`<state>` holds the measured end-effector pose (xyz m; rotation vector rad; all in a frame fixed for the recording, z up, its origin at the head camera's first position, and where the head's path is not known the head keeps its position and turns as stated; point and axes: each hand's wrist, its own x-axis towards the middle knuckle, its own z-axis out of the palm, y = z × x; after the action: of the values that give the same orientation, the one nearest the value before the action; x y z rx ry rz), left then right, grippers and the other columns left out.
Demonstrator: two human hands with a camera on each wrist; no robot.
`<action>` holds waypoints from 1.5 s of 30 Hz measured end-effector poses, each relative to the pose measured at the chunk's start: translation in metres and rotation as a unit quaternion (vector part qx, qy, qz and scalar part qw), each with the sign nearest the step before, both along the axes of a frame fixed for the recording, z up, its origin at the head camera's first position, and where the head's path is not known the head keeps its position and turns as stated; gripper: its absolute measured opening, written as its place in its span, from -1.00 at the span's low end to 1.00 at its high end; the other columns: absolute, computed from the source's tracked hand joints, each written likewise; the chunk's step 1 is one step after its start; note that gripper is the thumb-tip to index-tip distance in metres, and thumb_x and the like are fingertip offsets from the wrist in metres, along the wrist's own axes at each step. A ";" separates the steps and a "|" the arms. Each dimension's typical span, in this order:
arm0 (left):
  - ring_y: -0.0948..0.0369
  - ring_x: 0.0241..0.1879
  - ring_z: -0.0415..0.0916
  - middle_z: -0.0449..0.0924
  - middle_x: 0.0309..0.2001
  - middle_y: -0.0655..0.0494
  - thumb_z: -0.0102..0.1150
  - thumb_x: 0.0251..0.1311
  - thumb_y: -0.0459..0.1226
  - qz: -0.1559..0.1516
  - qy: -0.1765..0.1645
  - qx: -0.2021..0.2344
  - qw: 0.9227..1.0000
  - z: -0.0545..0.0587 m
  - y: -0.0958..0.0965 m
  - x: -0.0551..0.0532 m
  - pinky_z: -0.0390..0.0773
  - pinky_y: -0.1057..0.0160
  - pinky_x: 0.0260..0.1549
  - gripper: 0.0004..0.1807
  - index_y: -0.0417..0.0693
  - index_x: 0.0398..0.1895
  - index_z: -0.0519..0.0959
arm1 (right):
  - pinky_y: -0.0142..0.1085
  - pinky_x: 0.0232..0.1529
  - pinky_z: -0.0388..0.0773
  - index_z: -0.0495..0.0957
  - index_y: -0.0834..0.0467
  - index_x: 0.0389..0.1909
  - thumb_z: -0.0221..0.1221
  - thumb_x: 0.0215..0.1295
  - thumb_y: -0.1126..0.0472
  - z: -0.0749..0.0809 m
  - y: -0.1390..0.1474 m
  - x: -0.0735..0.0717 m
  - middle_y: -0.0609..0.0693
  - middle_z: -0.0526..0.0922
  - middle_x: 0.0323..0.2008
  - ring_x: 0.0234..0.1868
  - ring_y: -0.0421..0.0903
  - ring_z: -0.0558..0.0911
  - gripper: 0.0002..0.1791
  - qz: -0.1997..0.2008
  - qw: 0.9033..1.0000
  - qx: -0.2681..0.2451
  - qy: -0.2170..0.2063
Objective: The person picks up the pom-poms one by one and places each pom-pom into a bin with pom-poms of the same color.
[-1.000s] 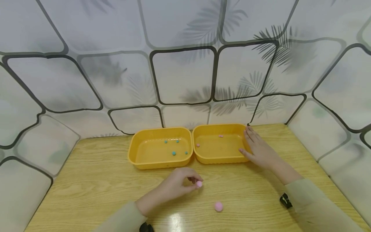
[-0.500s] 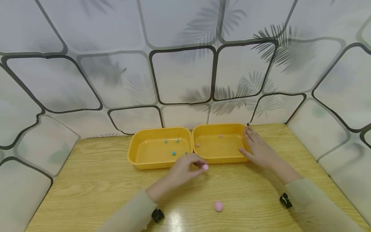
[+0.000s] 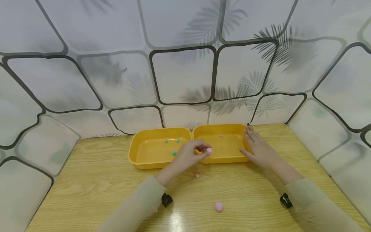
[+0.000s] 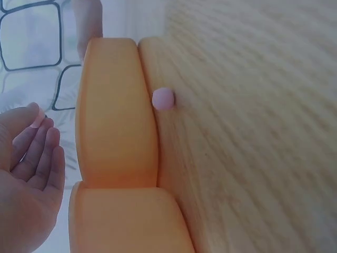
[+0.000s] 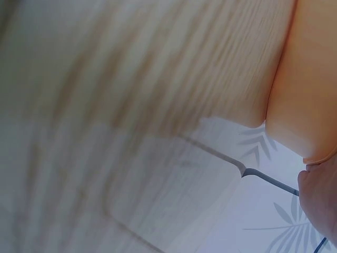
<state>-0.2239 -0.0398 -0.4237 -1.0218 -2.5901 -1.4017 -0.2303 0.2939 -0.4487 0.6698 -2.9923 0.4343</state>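
My left hand (image 3: 185,157) is over the near edge of the right yellow tray (image 3: 226,159), by the seam between two trays. Its thumb and fingers pinch a small pink ball (image 3: 209,150), partly visible in the left wrist view. Straight fingers of my right hand (image 3: 261,149) rest against that tray's right end. Tiny pink balls (image 3: 221,136) lie inside it near the back. A small pink ball (image 3: 197,176) shows in front of the trays, below my left wrist. Nearer me lies a larger pink ball (image 3: 218,206).
The left yellow tray (image 3: 139,166) stands against the right one and holds several small blue-green balls (image 3: 174,153), some hidden by my left hand. Both trays stand on a wood-grain table (image 3: 95,193), with a patterned cloth wall (image 3: 185,77) behind them.
My left hand has moved forward and right, carrying its pink ball up to the right tray. A small pink ball now shows on the table below it. The right hand stays put.
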 end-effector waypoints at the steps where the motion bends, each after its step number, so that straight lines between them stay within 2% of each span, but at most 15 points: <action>1: 0.12 -0.13 0.73 0.82 -0.12 -0.01 0.37 0.42 -0.28 0.002 -0.001 0.004 1.000 0.000 0.002 -0.003 0.77 0.14 -0.01 -0.77 -0.19 0.03 0.76 | 0.09 0.75 -0.25 -0.13 0.52 0.63 -0.01 0.66 -0.21 0.000 0.000 0.000 0.46 -0.20 0.68 0.72 0.36 -0.17 0.00 0.000 1.000 0.000 0.001; 4: 0.07 -0.14 0.73 0.82 -0.13 -0.05 0.38 0.41 -0.29 0.010 -0.005 0.011 1.000 0.002 0.006 -0.011 0.77 0.03 0.00 -0.78 -0.20 0.02 0.76 | 0.10 0.75 -0.25 -0.12 0.52 0.63 -0.01 0.66 -0.20 0.001 0.000 0.000 0.46 -0.19 0.68 0.72 0.37 -0.16 0.00 0.001 1.000 0.001 0.002; 10: 0.11 -0.13 0.70 0.81 -0.10 -0.01 0.36 0.43 -0.21 0.035 -0.054 0.025 0.998 0.004 0.011 -0.022 0.69 0.32 -0.14 -0.75 -0.11 0.06 0.77 | 0.14 0.74 -0.19 -0.10 0.54 0.62 -0.01 0.66 -0.20 0.001 -0.001 0.000 0.46 -0.19 0.68 0.72 0.37 -0.16 0.00 0.001 1.000 0.001 0.005; 13: 0.10 -0.10 0.71 0.81 -0.08 -0.01 0.35 0.45 -0.19 0.046 -0.066 0.031 0.996 0.003 0.015 -0.028 0.68 0.34 -0.12 -0.74 -0.10 0.08 0.76 | 0.14 0.74 -0.19 -0.11 0.54 0.63 -0.01 0.66 -0.21 0.001 -0.001 0.000 0.46 -0.19 0.68 0.72 0.37 -0.17 0.00 0.001 1.000 0.002 0.003; 18: 0.06 -0.07 0.73 0.82 -0.05 -0.04 0.34 0.46 -0.20 0.063 -0.065 0.025 0.996 0.002 0.022 -0.038 0.72 0.27 -0.01 -0.74 -0.13 0.07 0.76 | 0.13 0.75 -0.22 -0.11 0.54 0.63 -0.02 0.66 -0.21 0.002 0.000 0.000 0.46 -0.20 0.68 0.72 0.36 -0.18 0.00 -0.001 1.000 0.003 -0.001; 23: 0.04 -0.10 0.74 0.82 -0.08 -0.07 0.37 0.42 -0.24 0.081 -0.064 0.021 0.994 -0.001 0.027 -0.045 0.73 0.27 -0.04 -0.77 -0.16 0.03 0.77 | 0.12 0.75 -0.22 -0.10 0.54 0.62 -0.01 0.66 -0.20 0.002 0.000 0.001 0.46 -0.20 0.68 0.72 0.37 -0.17 0.00 -0.001 1.000 0.003 -0.001; 28: 0.05 -0.14 0.75 0.83 -0.12 -0.08 0.42 0.37 -0.27 0.103 -0.066 0.001 0.992 -0.003 0.031 -0.046 0.72 0.32 -0.14 -0.80 -0.17 -0.03 0.79 | 0.14 0.74 -0.20 -0.10 0.54 0.62 -0.01 0.66 -0.21 0.001 0.000 0.000 0.46 -0.20 0.68 0.72 0.38 -0.16 0.00 0.001 1.000 0.008 0.002; 33: 0.06 -0.16 0.74 0.83 -0.14 -0.07 0.43 0.36 -0.26 0.118 -0.076 -0.014 0.990 0.001 0.033 -0.045 0.72 0.29 -0.16 -0.80 -0.16 -0.04 0.79 | 0.12 0.75 -0.22 -0.11 0.54 0.62 -0.02 0.67 -0.20 0.001 0.000 0.000 0.46 -0.20 0.68 0.72 0.37 -0.16 0.00 0.001 1.000 0.010 0.005; 38: 0.05 -0.14 0.74 0.82 -0.13 -0.07 0.43 0.37 -0.25 0.129 -0.084 -0.012 0.988 0.003 0.035 -0.045 0.73 0.24 -0.12 -0.75 -0.18 0.02 0.78 | 0.09 0.76 -0.25 -0.11 0.54 0.63 -0.01 0.67 -0.20 0.001 0.000 0.000 0.46 -0.20 0.68 0.72 0.37 -0.16 0.00 0.001 1.000 0.007 0.005; 45: 0.00 -0.11 0.75 0.80 -0.14 -0.11 0.41 0.36 -0.33 0.132 -0.083 0.010 0.988 0.001 0.035 -0.047 0.76 0.22 -0.06 -0.73 -0.26 0.06 0.75 | 0.09 0.76 -0.23 -0.09 0.54 0.62 -0.01 0.66 -0.21 -0.001 0.000 -0.001 0.46 -0.18 0.68 0.72 0.37 -0.15 0.00 0.001 1.000 0.009 0.007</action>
<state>-0.2710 -0.0045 -0.4229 -0.5519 -2.6936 -1.4955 -0.2315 0.2943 -0.4496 0.6753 -2.9864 0.4022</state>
